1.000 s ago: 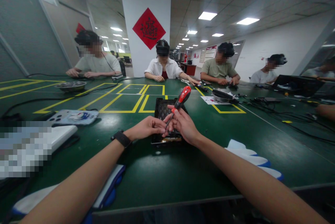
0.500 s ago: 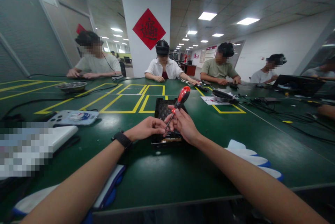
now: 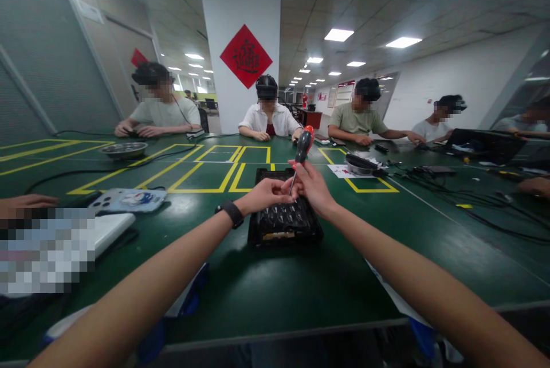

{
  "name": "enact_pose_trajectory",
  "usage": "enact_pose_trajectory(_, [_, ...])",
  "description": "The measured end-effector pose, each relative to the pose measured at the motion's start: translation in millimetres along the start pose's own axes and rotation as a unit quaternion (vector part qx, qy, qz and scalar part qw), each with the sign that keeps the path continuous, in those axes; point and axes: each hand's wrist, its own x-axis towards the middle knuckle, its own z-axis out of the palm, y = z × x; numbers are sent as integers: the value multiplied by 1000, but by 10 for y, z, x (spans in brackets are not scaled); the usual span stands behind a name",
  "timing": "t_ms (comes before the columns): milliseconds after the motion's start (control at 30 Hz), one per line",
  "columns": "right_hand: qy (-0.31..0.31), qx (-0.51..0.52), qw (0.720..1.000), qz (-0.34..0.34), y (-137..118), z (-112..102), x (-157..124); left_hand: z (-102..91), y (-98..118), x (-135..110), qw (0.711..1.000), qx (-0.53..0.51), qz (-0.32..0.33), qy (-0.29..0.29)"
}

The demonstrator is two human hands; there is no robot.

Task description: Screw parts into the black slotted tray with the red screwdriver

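Note:
My right hand (image 3: pixel 315 187) is closed around a screwdriver (image 3: pixel 302 150) with a red and black handle, held nearly upright above the table. My left hand (image 3: pixel 266 194) pinches at the lower end of the screwdriver's metal shaft; what sits between its fingertips is too small to make out. Both hands hover over a black bit case (image 3: pixel 284 223) that lies open on the green table (image 3: pixel 301 288), with rows of dark bits inside.
A phone in a patterned case (image 3: pixel 129 199) and a white device (image 3: pixel 109 227) lie at the left. A metal bowl (image 3: pixel 122 150) sits far left. Cables (image 3: pixel 472 196) run across the right side. Several people sit along the far edge, another person's hand (image 3: pixel 26 202) rests at the left.
Both hands rose and moved farther from me, and the screwdriver tilted more upright. More of the open bit case shows under them. A hand appeared at the left edge.

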Motion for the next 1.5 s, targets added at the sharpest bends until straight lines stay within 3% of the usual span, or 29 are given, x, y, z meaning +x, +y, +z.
enact_pose_trajectory(100, [16,29,999,18,190,-83,-157,126,-136,-50,999,24,-19,20])
enact_pose_trajectory(233, [-4,80,996,37,323,-117,-278,157,-204,-152,999,23,-20,13])
enact_pose_trajectory(567, [1,53,999,2,321,-76,-325,189,-211,-211,999,8,-29,24])
enact_pose_trajectory(933, [-6,78,997,18,328,-89,-318,156,-170,-237,999,9,7,-40])
enact_pose_trajectory(1267, [-8,61,998,7,299,-72,-334,165,-189,-213,999,13,-8,-35])
enact_pose_trajectory(1500, [-8,77,997,24,317,-87,-325,154,-162,-237,998,12,17,-63])
